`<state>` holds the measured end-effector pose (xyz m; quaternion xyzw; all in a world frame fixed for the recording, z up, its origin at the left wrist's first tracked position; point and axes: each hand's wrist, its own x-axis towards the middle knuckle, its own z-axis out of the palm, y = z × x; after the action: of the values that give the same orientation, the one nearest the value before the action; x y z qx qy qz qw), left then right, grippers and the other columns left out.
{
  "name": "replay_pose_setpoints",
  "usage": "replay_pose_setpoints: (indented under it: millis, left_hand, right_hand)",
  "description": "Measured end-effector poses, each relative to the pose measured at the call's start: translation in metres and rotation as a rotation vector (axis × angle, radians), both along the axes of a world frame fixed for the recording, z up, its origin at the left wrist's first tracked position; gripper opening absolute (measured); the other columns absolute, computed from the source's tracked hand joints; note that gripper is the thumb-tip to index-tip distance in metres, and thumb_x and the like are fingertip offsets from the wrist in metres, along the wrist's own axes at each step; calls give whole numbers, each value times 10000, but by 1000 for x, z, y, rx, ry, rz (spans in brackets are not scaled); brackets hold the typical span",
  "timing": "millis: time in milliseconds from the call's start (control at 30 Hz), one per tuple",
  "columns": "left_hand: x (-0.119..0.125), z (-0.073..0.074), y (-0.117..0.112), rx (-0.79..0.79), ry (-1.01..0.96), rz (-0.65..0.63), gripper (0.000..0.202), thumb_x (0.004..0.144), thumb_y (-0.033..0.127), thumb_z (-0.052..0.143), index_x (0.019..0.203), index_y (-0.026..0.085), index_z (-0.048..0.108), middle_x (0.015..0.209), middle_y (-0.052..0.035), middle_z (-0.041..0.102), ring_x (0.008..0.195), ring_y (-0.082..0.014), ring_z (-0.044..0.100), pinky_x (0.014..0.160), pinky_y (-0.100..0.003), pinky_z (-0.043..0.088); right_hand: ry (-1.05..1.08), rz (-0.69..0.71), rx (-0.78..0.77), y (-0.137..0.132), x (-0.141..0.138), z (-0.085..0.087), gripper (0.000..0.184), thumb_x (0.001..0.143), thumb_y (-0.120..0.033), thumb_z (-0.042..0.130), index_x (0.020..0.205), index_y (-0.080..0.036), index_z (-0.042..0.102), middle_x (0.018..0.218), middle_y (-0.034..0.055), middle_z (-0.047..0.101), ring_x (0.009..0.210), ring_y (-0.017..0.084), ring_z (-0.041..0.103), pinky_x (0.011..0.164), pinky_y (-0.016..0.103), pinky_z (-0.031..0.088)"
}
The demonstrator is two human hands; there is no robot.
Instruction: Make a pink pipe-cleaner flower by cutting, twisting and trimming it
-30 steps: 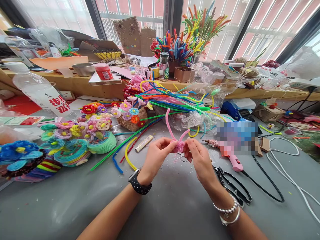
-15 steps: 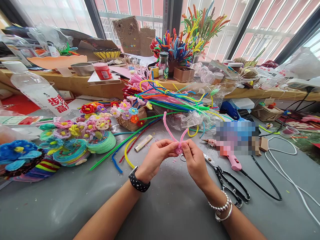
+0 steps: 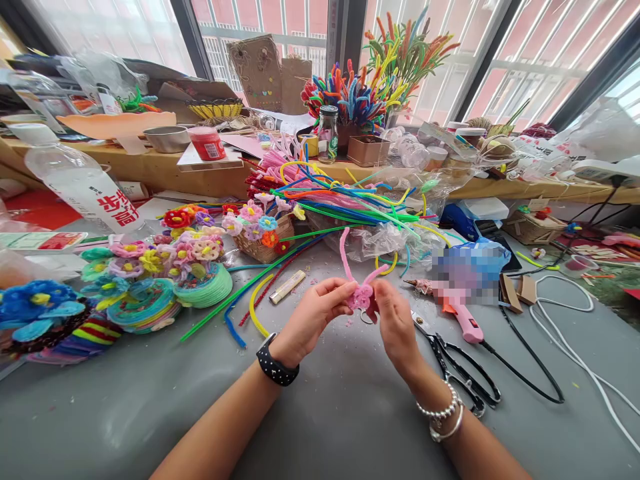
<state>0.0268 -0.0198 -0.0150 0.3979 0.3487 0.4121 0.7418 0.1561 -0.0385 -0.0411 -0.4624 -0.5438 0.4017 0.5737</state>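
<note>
A small pink pipe-cleaner flower (image 3: 361,297) with looped petals is between my hands, two loose pink ends sticking up from it like a V. My left hand (image 3: 320,313) pinches its left side between thumb and fingers. On the other side, my right hand (image 3: 396,328) is closed, its bent fingers against the flower's right edge and its thumb slightly blurred. Black-handled scissors (image 3: 457,363) lie on the table by my right wrist. A pink glue gun (image 3: 467,325) rests beyond them, partly pixelated.
Pipe-cleaner flower pots (image 3: 203,283) stand at the left beside a plastic bottle (image 3: 95,183). A glue stick-like tube (image 3: 287,287) and cut pipe cleaners lie ahead. Behind is a heap of pipe cleaners (image 3: 340,190). A white cable (image 3: 570,347) trails along the right.
The pink flower has turned so its looped petals show, and its loose ends have swung right. My right thumb has shifted away from the flower's middle.
</note>
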Motion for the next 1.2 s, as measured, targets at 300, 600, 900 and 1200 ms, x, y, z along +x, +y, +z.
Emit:
replay_pose_setpoints:
  millis: [300, 600, 900, 1200]
  left_hand:
    - [2, -1, 0, -85, -66, -42, 171, 730, 308, 585, 774, 143, 601, 760, -22, 623, 717, -107, 585, 746, -252, 459]
    - [-1, 0, 2, -89, -13, -23, 240, 627, 217, 689, 820, 138, 570, 741, -14, 631, 670, -90, 588, 702, -230, 451]
    - [-3, 3, 3, -31, 27, 34, 297, 608, 211, 702, 819, 148, 503, 711, -12, 647, 668, -105, 612, 709, -253, 462]
    - [-4, 2, 4, -10, 74, 87, 282, 622, 242, 692, 834, 144, 536, 775, -34, 658, 725, -129, 620, 717, -260, 468]
  right_hand:
    - [340, 20, -135, 6, 6, 5, 134, 715, -325, 602, 723, -197, 565, 620, -48, 455, 505, 69, 369, 473, 203, 306]
    - [380, 75, -120, 7, 8, 8, 157, 691, -318, 616, 792, -199, 624, 752, 6, 595, 508, 75, 371, 475, 227, 318]
    - [460, 94, -175, 8, 7, 10, 191, 665, -305, 643, 784, -220, 520, 593, -55, 545, 433, 59, 377, 417, 202, 276]
    - [-212, -78, 163, 1, 15, 10, 114, 756, -222, 541, 830, -223, 627, 735, 11, 602, 609, 127, 522, 540, 253, 435]
